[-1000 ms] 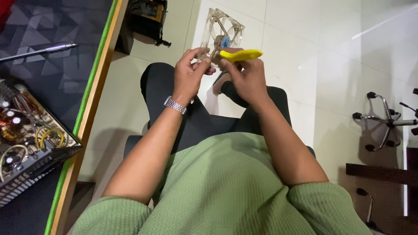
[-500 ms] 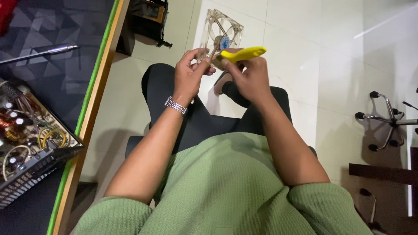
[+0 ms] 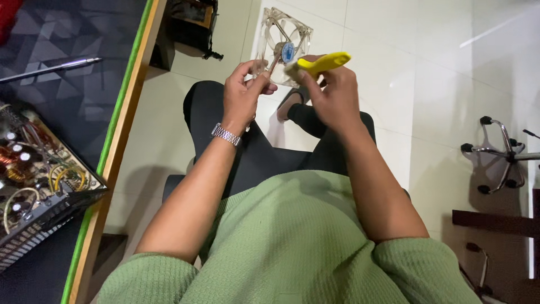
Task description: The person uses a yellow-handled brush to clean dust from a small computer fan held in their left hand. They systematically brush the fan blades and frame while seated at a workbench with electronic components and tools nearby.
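Observation:
My left hand [image 3: 243,90] holds a clear plastic case fan [image 3: 282,35] with a blue hub, pinching its lower edge above my lap. My right hand [image 3: 332,93] grips a yellow-handled tool [image 3: 323,62] held against the fan near the hub; its working end is hidden behind my fingers. A metal watch [image 3: 225,134] sits on my left wrist. I am seated, wearing a green sweater and dark trousers.
A dark desk mat [image 3: 73,107] with a green-edged wooden desk rim lies at left, bearing an opened power supply [image 3: 34,180] with coils and a silver pen-like tool [image 3: 50,68]. A chair base with castors [image 3: 498,155] stands at right on the white tile floor.
Both hands stay together with the fan and the yellow tool; the fan has tilted slightly and the view has shifted a little.

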